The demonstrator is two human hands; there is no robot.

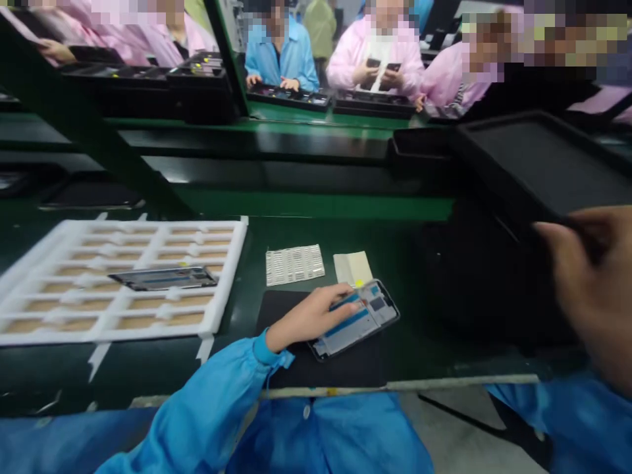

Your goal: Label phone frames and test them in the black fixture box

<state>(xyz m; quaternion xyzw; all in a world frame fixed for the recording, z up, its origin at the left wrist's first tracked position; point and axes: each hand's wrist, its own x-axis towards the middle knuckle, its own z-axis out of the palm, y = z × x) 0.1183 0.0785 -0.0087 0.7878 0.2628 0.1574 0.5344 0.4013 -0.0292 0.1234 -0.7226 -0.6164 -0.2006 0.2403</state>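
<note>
My left hand [316,316] holds a phone frame [340,332] over the black mat [281,368]. Its fingers and thumb lie across the frame's inner side, which shows grey metal and blue strips. At the right, my right hand [592,276] grips the near edge of a black tray [543,158], thumb on the rim; its other fingers are partly hidden and blurred. Behind the mat lie a sheet of small silvery labels [295,264] and a cream paper pad [345,268] with a yellow spot beside it.
A white foam rack [224,289] with slots stands at the left, with another phone frame [165,279] resting across it. A green post [99,125] slants over the bench. Behind the bench runs a dark conveyor [306,164], with people in pink and blue coats beyond.
</note>
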